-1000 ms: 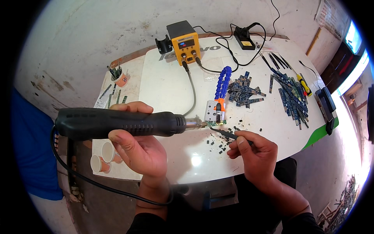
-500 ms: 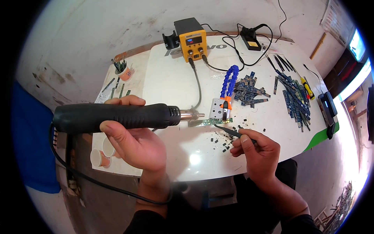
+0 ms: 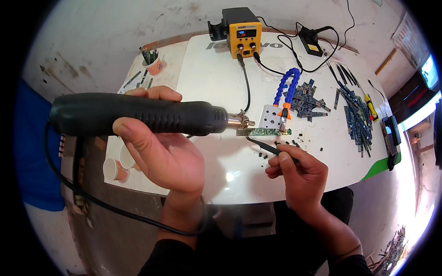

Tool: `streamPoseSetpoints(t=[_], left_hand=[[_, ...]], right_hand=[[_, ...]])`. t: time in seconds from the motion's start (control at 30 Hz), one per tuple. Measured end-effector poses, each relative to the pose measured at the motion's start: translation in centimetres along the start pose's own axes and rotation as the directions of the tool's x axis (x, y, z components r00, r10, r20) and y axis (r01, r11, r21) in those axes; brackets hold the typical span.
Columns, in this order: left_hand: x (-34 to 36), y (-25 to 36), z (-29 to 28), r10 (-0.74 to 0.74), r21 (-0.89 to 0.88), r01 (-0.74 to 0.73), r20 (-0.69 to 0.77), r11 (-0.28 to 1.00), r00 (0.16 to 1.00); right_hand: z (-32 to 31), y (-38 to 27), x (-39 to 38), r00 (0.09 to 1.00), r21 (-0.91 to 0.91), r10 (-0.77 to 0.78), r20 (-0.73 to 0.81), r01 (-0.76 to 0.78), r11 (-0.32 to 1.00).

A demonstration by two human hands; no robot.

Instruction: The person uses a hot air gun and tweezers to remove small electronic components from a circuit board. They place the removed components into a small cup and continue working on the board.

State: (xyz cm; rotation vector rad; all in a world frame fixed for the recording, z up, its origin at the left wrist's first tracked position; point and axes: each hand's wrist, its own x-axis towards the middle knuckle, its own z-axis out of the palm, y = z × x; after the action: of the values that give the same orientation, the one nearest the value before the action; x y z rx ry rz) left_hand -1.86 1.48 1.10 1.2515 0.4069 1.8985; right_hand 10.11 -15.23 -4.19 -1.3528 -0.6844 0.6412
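My left hand [image 3: 161, 161] grips a black hot-air gun [image 3: 133, 112] held level, its metal nozzle [image 3: 237, 120] over the left part of a narrow green circuit board [image 3: 264, 131]. My right hand [image 3: 304, 177] pinches black curved tweezers [image 3: 264, 146], their tip near the board's lower edge. A silver perforated block [image 3: 270, 117] stands behind the board, beside a blue jointed hose [image 3: 278, 94] with an orange nozzle and a dark clip at the board. Small black chips [image 3: 321, 149] are scattered on the white table [image 3: 216, 175].
A yellow soldering station [image 3: 245, 34] stands at the back, an iron stand [image 3: 311, 43] to its right. Piles of board strips [image 3: 354, 122], tools [image 3: 370, 106] and a black device [image 3: 390, 135] lie right. Paper cups [image 3: 115, 170] and a cup of strips [image 3: 154, 65] are left.
The view has shifted, placing the table higher in the picture. The hot-air nozzle dropped back to the left, then moved right again over the board, with the tweezers staying near it.
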Motion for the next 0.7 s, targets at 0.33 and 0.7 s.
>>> streamPoseSetpoints(t=[0.33, 0.7], left_hand=[[1.1, 1.0, -1.9, 0.037, 0.032, -0.038, 0.021, 0.999, 0.999], [0.8, 0.3, -1.8, 0.014, -0.001, -0.014, 0.112, 1.000, 0.994]], right_hand=[[-1.5, -0.1, -0.4, 0.990, -0.096, -0.102, -0.100, 0.093, 0.991], [-0.6, -0.1, -0.4, 0.997, -0.083, -0.037, -0.068, 0.031, 0.996]])
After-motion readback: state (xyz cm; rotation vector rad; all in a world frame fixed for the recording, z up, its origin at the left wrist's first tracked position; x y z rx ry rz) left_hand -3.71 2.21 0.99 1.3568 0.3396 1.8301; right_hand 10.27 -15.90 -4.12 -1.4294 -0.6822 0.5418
